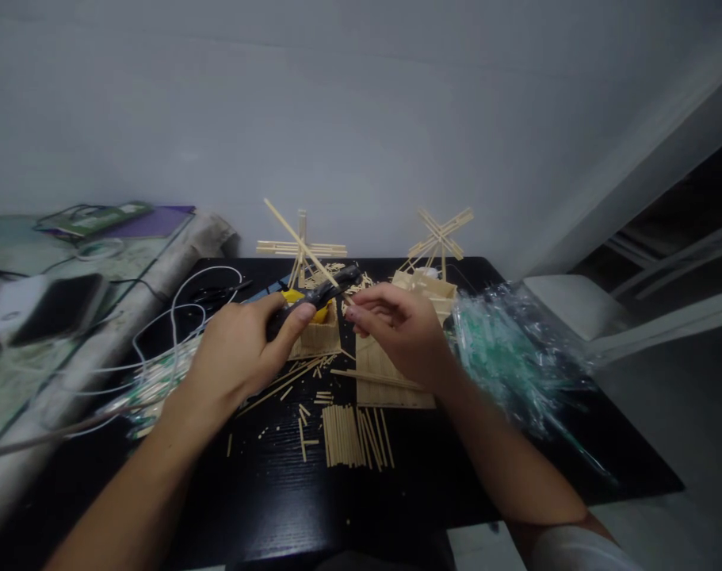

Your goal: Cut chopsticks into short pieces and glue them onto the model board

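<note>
My left hand [235, 341] is closed around a black-and-yellow hand tool [330, 289] that looks like a cutter. Its dark head points right, towards my other hand. A long thin wooden stick [292, 234] runs slantwise past the tool head, its far end up to the left. My right hand [408, 325] pinches the near end of that stick between thumb and fingers. Whether the jaws touch the stick, I cannot tell. Below my hands lies a row of short cut sticks [342, 436], with loose bits scattered beside it. Under my right hand is a flat panel of sticks [384, 392].
Two stick-built models with crossed blades stand at the back, one on the left [303, 250] and one on the right [441, 234]. Clear plastic packaging with green [503, 349] covers the right side. White cables [173, 317] and a phone [57, 309] lie to the left.
</note>
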`<action>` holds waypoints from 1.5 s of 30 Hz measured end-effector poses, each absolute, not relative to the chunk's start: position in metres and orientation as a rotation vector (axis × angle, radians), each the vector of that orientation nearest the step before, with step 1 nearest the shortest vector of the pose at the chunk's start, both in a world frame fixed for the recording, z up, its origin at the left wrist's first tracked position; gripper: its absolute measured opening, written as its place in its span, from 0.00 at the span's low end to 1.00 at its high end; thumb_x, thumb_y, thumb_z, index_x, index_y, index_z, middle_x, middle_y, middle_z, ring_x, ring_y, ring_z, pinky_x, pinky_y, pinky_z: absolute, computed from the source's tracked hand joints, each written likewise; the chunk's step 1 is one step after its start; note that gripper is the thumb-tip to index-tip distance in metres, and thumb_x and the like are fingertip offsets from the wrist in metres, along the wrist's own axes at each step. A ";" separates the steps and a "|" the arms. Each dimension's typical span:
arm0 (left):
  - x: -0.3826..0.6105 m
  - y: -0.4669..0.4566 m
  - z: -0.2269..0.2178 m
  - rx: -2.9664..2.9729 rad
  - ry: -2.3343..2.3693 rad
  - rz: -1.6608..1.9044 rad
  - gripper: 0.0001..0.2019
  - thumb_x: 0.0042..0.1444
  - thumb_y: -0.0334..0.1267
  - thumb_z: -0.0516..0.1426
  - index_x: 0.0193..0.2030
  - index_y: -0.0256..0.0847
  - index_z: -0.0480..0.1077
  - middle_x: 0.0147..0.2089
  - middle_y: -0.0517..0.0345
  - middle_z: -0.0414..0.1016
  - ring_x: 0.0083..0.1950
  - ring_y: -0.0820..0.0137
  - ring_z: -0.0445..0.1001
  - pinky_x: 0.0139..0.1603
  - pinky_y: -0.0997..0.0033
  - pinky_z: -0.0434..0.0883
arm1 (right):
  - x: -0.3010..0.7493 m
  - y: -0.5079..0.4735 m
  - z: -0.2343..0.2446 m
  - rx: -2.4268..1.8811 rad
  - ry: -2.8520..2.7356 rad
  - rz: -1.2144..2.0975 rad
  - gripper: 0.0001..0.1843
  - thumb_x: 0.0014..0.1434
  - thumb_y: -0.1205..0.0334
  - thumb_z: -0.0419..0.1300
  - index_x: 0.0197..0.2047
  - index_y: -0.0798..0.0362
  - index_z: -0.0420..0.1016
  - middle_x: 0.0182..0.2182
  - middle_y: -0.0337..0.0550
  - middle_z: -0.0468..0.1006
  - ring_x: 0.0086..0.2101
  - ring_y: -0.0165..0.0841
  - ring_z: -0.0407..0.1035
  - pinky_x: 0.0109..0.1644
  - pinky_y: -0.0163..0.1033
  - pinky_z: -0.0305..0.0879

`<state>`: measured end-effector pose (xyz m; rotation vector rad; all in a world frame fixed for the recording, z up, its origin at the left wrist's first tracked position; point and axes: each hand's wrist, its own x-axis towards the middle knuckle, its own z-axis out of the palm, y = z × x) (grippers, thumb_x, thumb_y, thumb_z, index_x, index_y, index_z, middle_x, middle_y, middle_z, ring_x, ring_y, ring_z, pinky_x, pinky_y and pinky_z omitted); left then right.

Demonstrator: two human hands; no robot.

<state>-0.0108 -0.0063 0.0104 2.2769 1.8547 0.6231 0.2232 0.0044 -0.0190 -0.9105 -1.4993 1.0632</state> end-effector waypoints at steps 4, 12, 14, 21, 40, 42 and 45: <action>-0.008 -0.008 0.010 2.276 1.900 0.597 0.34 0.71 0.68 0.43 0.36 0.44 0.79 0.25 0.52 0.71 0.29 0.57 0.70 0.35 0.60 0.58 | 0.224 0.001 -0.016 -0.943 -1.542 0.963 0.10 0.64 0.52 0.75 0.39 0.50 0.86 0.32 0.40 0.86 0.31 0.31 0.78 0.37 0.40 0.77; -0.007 -0.006 0.001 2.412 1.967 0.437 0.39 0.72 0.72 0.41 0.41 0.42 0.81 0.28 0.48 0.78 0.31 0.54 0.75 0.36 0.59 0.58 | 0.236 -0.004 -0.008 -0.967 -1.632 0.786 0.27 0.62 0.61 0.77 0.64 0.49 0.82 0.57 0.47 0.88 0.41 0.33 0.83 0.44 0.40 0.82; -0.007 -0.005 -0.002 2.494 1.918 0.435 0.40 0.73 0.73 0.41 0.41 0.42 0.81 0.32 0.46 0.82 0.33 0.54 0.78 0.36 0.59 0.60 | 0.241 -0.003 -0.005 -0.889 -1.772 0.721 0.25 0.66 0.66 0.74 0.65 0.46 0.83 0.63 0.47 0.86 0.49 0.36 0.84 0.52 0.41 0.83; -0.008 -0.007 -0.006 2.638 1.819 0.478 0.42 0.74 0.75 0.40 0.37 0.44 0.80 0.36 0.48 0.84 0.38 0.54 0.83 0.36 0.60 0.62 | 0.254 0.009 -0.009 -0.672 -1.987 0.800 0.22 0.68 0.75 0.69 0.61 0.46 0.89 0.57 0.44 0.91 0.54 0.37 0.85 0.55 0.41 0.83; -0.023 0.006 0.012 1.890 1.935 1.065 0.27 0.66 0.67 0.59 0.30 0.45 0.75 0.25 0.58 0.71 0.29 0.65 0.66 0.33 0.63 0.58 | 0.241 -0.005 -0.008 -0.549 -1.680 1.330 0.18 0.73 0.62 0.73 0.64 0.45 0.86 0.67 0.47 0.85 0.44 0.33 0.90 0.47 0.36 0.88; -0.019 -0.001 0.011 1.730 1.754 1.303 0.22 0.62 0.62 0.65 0.37 0.43 0.81 0.26 0.62 0.69 0.30 0.69 0.65 0.33 0.65 0.59 | 0.238 -0.007 -0.011 -0.499 -1.678 1.429 0.17 0.75 0.64 0.71 0.65 0.44 0.85 0.66 0.46 0.86 0.46 0.34 0.90 0.48 0.37 0.89; -0.013 -0.011 0.008 1.509 1.536 1.437 0.22 0.61 0.60 0.71 0.46 0.42 0.87 0.27 0.64 0.68 0.30 0.72 0.63 0.33 0.67 0.61 | 0.232 -0.010 -0.017 -0.453 -1.670 1.549 0.17 0.76 0.66 0.69 0.65 0.44 0.84 0.65 0.45 0.86 0.48 0.34 0.90 0.49 0.36 0.88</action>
